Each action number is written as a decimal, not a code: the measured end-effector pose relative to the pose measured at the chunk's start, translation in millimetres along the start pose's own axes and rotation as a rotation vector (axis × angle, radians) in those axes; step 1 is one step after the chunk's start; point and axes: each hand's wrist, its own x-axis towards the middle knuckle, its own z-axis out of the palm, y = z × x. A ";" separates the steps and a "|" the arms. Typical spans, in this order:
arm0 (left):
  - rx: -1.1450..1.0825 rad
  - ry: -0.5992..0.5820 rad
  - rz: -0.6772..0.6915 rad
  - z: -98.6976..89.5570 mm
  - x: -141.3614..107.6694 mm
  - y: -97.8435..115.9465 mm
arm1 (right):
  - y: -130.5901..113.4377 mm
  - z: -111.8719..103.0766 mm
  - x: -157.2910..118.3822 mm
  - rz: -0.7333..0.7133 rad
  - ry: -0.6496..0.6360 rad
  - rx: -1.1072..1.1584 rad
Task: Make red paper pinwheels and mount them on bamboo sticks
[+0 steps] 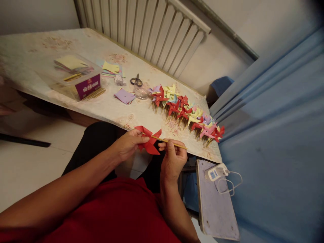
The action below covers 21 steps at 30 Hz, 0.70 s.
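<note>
A red paper pinwheel [151, 145] is in front of me, just off the table's near edge. My left hand [129, 144] pinches it near its middle, with the thumb on top. A thin wooden stick [177, 145] runs from the pinwheel toward the right. Around the stick my right hand [174, 157] closes with thumb and fingers. Where the stick meets the paper is partly hidden by my left thumb. On the table beyond, several finished pinwheels [184, 112] in red, yellow, pink, purple and blue stand in close rows on their sticks.
On the floral tablecloth [149, 116] are a clear box with a purple label [88, 86], loose sticks [95, 94], purple paper squares [125, 96], black scissors [136, 80] and a clear dish [141, 92]. A stool [217, 212] at right carries a white power strip [215, 172].
</note>
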 end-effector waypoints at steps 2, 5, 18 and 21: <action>-0.007 0.019 -0.005 0.5 0.2 0.5 | 0.7 -0.7 -0.3 0.008 -0.009 0.007; -0.016 0.030 -0.010 1.3 0.4 0.9 | 1.8 -1.4 -0.2 0.020 -0.013 0.021; 0.001 0.158 0.011 -6.1 5.0 -1.5 | -3.9 -16.9 12.6 0.002 0.064 0.100; 0.004 0.188 0.011 -7.1 6.4 -2.6 | -3.4 -22.4 16.9 0.000 0.093 0.095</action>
